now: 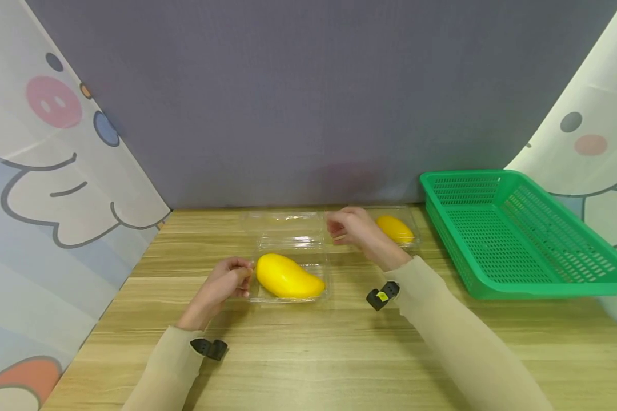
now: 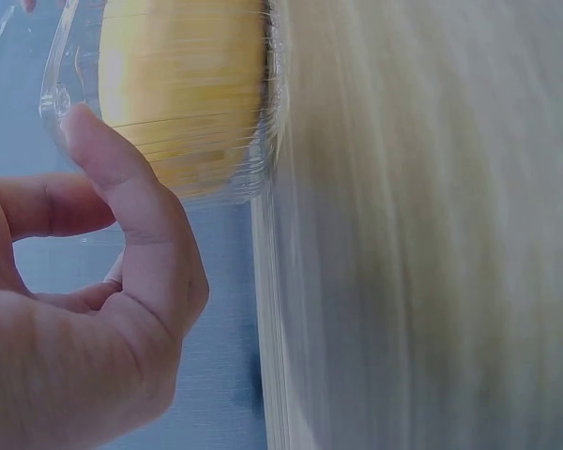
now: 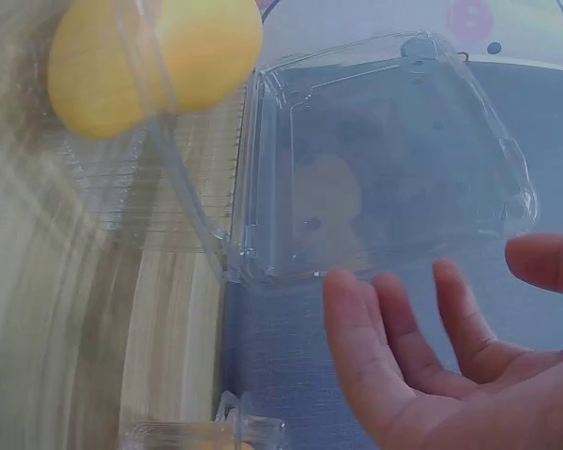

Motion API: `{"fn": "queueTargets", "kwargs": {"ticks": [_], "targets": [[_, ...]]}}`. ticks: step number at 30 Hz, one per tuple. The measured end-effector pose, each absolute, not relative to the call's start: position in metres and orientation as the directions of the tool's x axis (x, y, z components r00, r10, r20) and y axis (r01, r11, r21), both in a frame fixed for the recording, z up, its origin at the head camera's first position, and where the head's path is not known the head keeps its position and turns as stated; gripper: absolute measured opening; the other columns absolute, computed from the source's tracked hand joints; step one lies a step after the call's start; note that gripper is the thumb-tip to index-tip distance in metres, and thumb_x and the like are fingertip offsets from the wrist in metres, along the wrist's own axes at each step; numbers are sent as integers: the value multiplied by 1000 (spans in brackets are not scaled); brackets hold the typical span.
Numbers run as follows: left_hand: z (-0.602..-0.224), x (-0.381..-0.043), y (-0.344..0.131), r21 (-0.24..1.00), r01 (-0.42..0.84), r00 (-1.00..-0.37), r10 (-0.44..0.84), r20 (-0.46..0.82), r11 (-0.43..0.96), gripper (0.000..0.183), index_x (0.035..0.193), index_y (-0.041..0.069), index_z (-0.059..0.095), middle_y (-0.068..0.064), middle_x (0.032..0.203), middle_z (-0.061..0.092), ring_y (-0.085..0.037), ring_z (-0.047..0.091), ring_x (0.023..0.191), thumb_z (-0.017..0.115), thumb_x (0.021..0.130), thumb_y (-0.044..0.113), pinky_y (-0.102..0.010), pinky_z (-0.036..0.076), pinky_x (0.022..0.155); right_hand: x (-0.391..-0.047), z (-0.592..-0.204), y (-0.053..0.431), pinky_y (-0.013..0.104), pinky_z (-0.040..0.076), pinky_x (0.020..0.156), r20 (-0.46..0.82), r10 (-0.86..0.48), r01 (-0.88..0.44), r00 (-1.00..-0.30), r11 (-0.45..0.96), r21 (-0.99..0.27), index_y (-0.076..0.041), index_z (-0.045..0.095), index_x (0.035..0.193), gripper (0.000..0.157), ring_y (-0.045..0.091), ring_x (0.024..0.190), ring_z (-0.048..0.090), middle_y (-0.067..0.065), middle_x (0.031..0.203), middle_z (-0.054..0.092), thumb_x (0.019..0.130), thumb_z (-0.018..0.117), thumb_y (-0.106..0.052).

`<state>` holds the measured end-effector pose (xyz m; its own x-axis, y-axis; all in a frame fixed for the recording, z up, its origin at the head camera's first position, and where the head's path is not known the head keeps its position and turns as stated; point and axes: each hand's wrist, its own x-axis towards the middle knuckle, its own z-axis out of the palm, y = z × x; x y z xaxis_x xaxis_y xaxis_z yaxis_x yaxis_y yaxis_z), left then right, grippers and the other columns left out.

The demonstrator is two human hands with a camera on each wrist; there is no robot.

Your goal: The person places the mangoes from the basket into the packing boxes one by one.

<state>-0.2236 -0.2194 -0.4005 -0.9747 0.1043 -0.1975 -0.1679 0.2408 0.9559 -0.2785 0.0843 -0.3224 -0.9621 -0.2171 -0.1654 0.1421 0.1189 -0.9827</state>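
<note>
A yellow mango [image 1: 288, 278] lies in a clear plastic clamshell box [image 1: 316, 258] on the table. The box's hinged lid [image 3: 394, 178] is raised at the back. My left hand [image 1: 228, 278] is at the left side of the box, fingers bent; in the left wrist view one fingertip [image 2: 83, 136] touches the rim near a corner. My right hand [image 1: 352, 225] is held by the lid's right side, its fingers loosely curved and spread, with nothing between them. The fingertips [image 3: 342, 291] are close to the lid's edge in the right wrist view.
Behind the right hand is a second clear box [image 1: 416, 235] with a mango [image 1: 395, 229] inside. A green perforated basket [image 1: 473, 268] stands at the right. A grey-blue panel [image 1: 298, 114] rises along the back edge of the wooden table [image 1: 308, 359].
</note>
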Motion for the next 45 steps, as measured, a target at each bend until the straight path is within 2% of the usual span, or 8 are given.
{"fn": "queueTargets", "kwargs": {"ticks": [4,8,12,22,32,40,45], "targets": [[-399,-224,-220,956,-171,-974,103,-200,236,28,124,-10,49,-12,88,53,-19,53,69,50,103,9,-27,55,60,-273,-327,87,52,53,99,-195,-246,164,-949,142,-976,4,55,116,30,29,93,61,23,114,58,101,58,-23],[-401,-225,-220,956,-180,-974,94,-206,232,27,123,-10,50,-13,91,53,-18,52,70,50,103,8,-27,55,61,-269,-334,90,50,54,96,-213,-270,172,-939,170,-970,6,53,125,39,38,103,60,24,117,56,102,58,-26],[-402,-227,-221,956,-187,-973,92,-212,228,26,123,-9,51,-15,93,53,-18,51,71,49,103,7,-26,55,61,-265,-339,93,52,53,98,-228,-298,175,-927,192,-966,7,50,128,44,42,107,60,25,118,56,102,57,-28],[-402,-227,-221,961,-184,-971,112,-211,208,26,122,-10,51,-12,89,54,-16,53,66,48,102,7,-26,55,60,-253,-354,95,50,55,96,-259,-320,205,-911,192,-960,7,47,129,42,36,103,60,25,118,55,102,57,-23],[-401,-228,-226,961,-256,-954,131,-269,107,22,110,-3,54,-6,85,57,-13,57,66,43,104,14,-28,57,62,-246,-372,96,48,58,91,-296,-330,265,-896,137,-955,7,47,131,42,29,92,63,25,116,55,100,59,-19],[-401,-229,-227,958,-285,-950,122,-287,37,34,109,1,51,-3,80,57,-13,57,64,32,110,29,-29,58,64,-244,-381,97,44,61,83,-312,-340,302,-887,84,-950,8,51,126,38,24,86,63,22,110,56,98,63,-16],[-400,-228,-228,960,-280,-951,131,-281,27,47,114,-4,52,-3,79,57,-14,57,63,34,110,39,-30,58,63,-243,-384,98,42,61,82,-306,-366,304,-879,65,-950,11,50,131,43,24,86,63,22,111,58,98,62,-13]]}}
